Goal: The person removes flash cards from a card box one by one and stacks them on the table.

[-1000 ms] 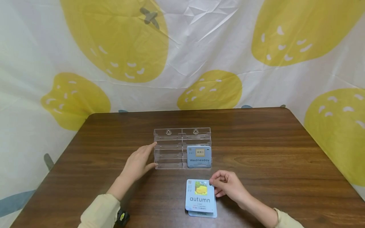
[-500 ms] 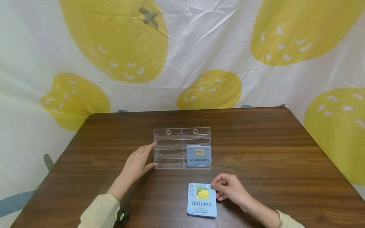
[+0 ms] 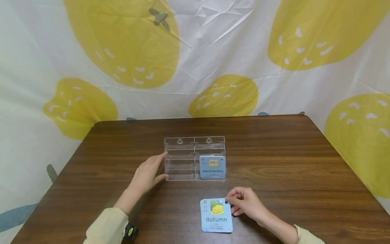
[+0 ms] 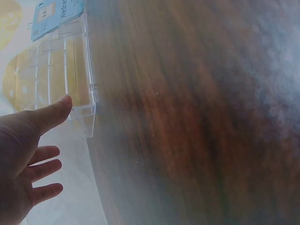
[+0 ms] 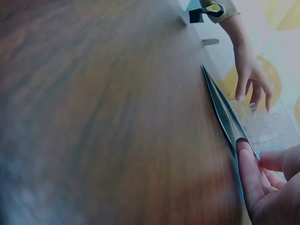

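A clear acrylic card rack (image 3: 179, 162) with two columns of tiers stands on the table. A blue "Wednesday" card (image 3: 212, 167) sits in its lower right pocket. My left hand (image 3: 148, 172) rests against the rack's left side, fingers extended; in the left wrist view its thumb (image 4: 58, 110) lies at the rack's front corner. My right hand (image 3: 245, 202) pinches a blue "autumn" card (image 3: 216, 217) by its upper right corner, in front of the rack. A second card's edge peeks out at its left. Edge-on in the right wrist view, the cards (image 5: 222, 110) splay apart, joined at my fingers.
The brown wooden table (image 3: 289, 152) surrounds the rack. A white cloth with yellow fruit print (image 3: 213, 51) hangs behind the table's far edge. A dark band with a small device (image 3: 131, 233) is at my left wrist.
The "autumn" card has shifted slightly down and right with my right hand. It now covers most of the card behind it, which stuck out below earlier. My left hand and the rack stay put.
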